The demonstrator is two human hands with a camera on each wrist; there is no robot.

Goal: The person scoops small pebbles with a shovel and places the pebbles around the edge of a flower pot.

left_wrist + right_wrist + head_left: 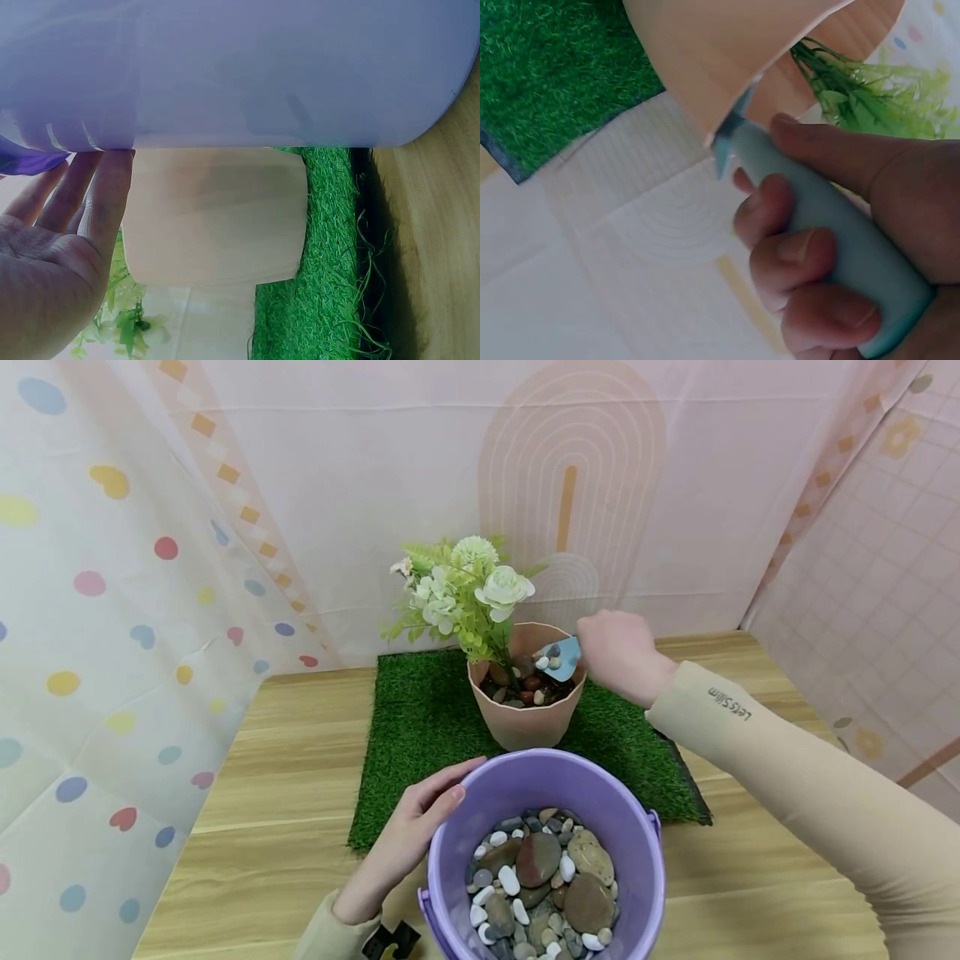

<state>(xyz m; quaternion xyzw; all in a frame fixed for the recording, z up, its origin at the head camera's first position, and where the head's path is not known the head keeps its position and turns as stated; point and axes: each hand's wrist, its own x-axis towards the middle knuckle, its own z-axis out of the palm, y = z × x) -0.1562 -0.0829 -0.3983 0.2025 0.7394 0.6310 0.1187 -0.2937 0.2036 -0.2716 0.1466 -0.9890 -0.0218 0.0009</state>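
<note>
My right hand (618,652) grips the light blue handle (825,225) of a small trowel, fingers curled round it. The trowel's blade (564,660) carries a few small pebbles and is over the right side of a peach flowerpot (525,722). Inside the pot, stones and dark soil surround the base of white flowers (504,589) with green leaves. My left hand (408,822) rests against the outer left side of a purple bucket (648,893), its fingers fairly straight along the wall. Grey, brown and white stones (540,860) cover the bucket's bottom.
The pot stands on a green artificial grass mat (420,718) on a wooden table (292,768). Patterned curtains (360,460) hang behind and at both sides. The bucket stands directly in front of the pot. A small black object (392,941) is beside my left wrist.
</note>
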